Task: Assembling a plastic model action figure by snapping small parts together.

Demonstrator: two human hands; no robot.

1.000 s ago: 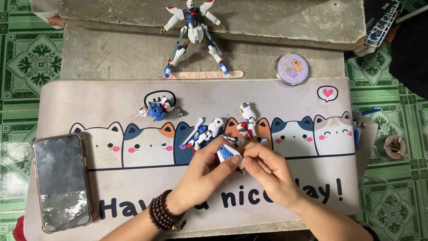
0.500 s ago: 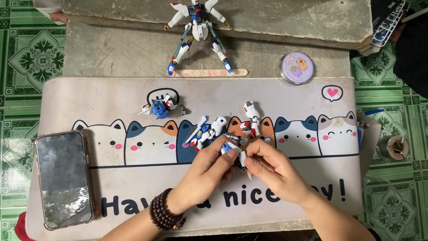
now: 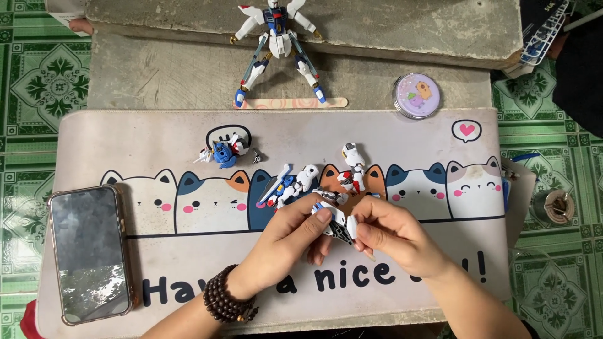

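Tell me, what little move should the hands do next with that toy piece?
Probably press the small white and blue plastic model part together. The left hand and the right hand both pinch it between their fingers above the cat-printed desk mat, while other loose pieces lie just beyond.

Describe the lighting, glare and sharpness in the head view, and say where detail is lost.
Head view: soft, even daylight with faint shadows under the left hand and right hand; the smartphone screen mirrors bright patches, hiding its display; the small white model part between the fingers is slightly soft; the standing robot model and cat-print desk mat look sharp.
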